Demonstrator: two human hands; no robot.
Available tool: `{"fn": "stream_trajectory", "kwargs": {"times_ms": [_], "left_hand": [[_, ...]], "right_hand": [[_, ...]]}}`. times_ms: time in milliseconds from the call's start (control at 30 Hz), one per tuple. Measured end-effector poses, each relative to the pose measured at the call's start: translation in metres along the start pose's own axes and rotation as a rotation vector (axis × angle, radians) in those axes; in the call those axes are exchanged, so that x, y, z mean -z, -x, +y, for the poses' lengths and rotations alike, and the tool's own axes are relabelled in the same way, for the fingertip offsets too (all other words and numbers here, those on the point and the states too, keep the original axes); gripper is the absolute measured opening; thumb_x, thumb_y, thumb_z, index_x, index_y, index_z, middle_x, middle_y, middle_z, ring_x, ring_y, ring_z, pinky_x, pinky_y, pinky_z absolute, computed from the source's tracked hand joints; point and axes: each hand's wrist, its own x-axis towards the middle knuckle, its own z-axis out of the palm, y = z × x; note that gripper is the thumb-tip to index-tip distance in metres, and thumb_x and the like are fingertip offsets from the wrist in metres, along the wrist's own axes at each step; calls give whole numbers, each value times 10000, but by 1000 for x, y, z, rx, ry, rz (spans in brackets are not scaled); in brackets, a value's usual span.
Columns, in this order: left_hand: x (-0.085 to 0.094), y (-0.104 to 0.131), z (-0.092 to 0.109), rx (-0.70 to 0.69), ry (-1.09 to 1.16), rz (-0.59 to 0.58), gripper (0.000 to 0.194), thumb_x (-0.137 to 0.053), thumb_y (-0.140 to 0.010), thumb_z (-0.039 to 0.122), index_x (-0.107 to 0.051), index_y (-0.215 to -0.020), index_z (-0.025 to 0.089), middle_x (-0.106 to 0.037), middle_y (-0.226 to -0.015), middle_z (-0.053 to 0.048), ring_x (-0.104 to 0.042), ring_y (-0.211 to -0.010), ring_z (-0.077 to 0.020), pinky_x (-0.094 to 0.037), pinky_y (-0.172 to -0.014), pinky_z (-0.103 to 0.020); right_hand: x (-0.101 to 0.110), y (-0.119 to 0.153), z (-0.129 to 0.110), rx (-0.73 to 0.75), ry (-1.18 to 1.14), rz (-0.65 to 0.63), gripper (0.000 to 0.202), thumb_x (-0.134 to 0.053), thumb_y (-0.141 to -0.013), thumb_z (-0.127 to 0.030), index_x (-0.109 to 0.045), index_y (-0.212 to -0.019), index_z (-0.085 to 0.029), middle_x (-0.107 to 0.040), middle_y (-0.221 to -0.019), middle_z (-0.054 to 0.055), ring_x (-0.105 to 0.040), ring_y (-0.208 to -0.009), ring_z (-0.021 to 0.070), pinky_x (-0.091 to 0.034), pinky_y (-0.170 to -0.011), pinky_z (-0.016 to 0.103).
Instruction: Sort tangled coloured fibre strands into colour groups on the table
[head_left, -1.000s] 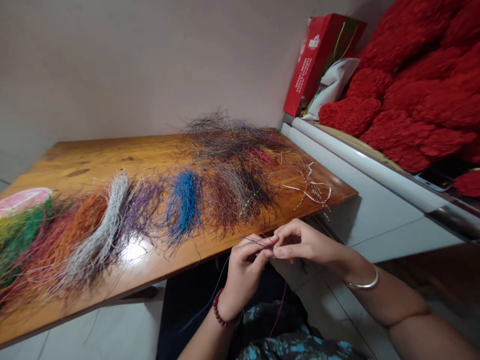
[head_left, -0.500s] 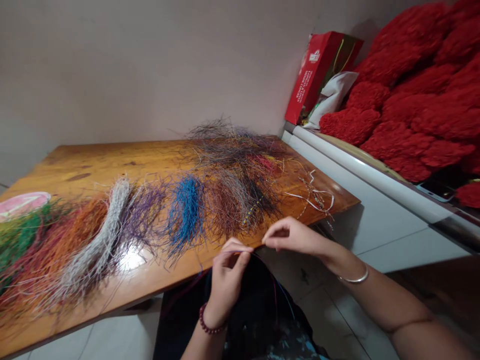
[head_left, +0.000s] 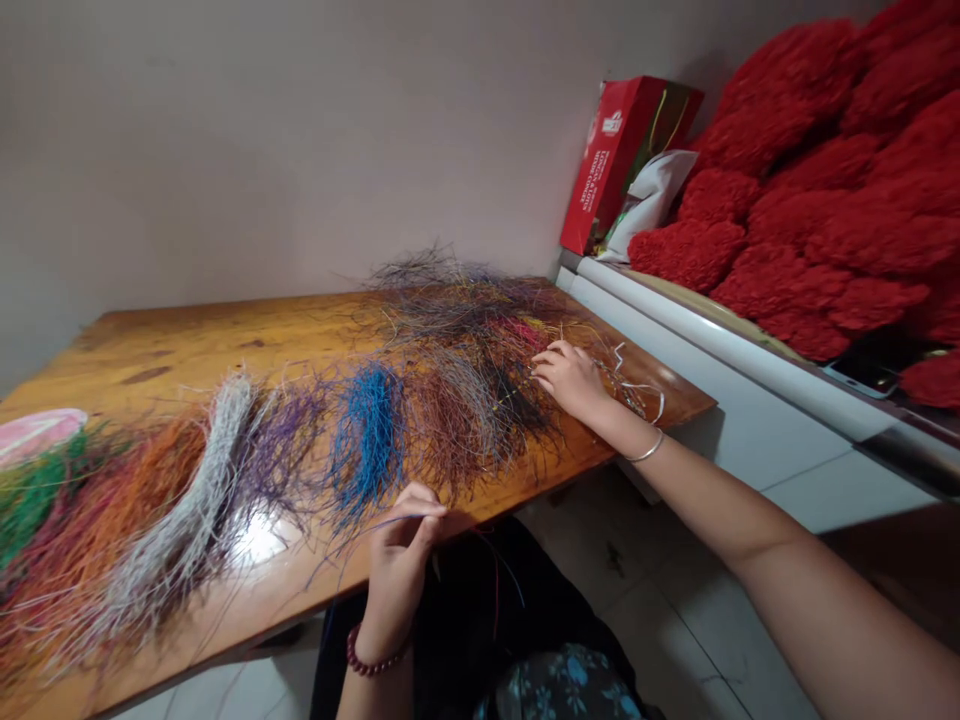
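Note:
My left hand (head_left: 405,545), with a dark red bead bracelet on its wrist, pinches a few thin strands (head_left: 405,517) near the table's front edge; some strand ends hang over my lap. My right hand (head_left: 571,380) reaches over the right side of the table and touches the dark strand pile (head_left: 517,395). Its fingers are bent and slightly spread, and whether anything small lies under them is hidden. Between the hands is a brown and grey bundle (head_left: 457,415). A blue bundle (head_left: 371,430) lies just beyond my left hand.
On the wooden table (head_left: 187,340) lie purple (head_left: 289,440), white (head_left: 217,470), orange (head_left: 161,455) and green (head_left: 37,490) bundles. White ribbon (head_left: 643,388) curls at the right corner. Beyond stand a red box (head_left: 611,160) and a fluffy red heap (head_left: 847,190).
My right hand has moved away from my left, forward onto the piles at the table's right. My left hand has shifted left, still pinching the strands. The view has shifted slightly.

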Motion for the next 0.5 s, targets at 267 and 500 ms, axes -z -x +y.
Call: {"fn": "stream_trajectory", "kwargs": {"times_ms": [267,500], "left_hand": [[-4,-4,10,23,-91,-59,139,-715,-885,313,-762,-828,195,-624,-875,-59,-579,-859,-173,-476,-762,-262],[-4,-3,6,-37,-101,-89,88,-696,-898,255,-758,-844,223,-621,-872,-34,-587,-843,-147,-478,-761,-234]], "right_hand": [[71,2,40,-515,-404,584,182,-643,-889,-322,-747,-923,-176,-755,-941,93,-692,-866,217,-544,-789,347],[103,36,127,-924,-614,397,132,-725,-751,-253,-746,-791,-129,-742,-807,79,-562,-548,92,-440,-524,221]]}}
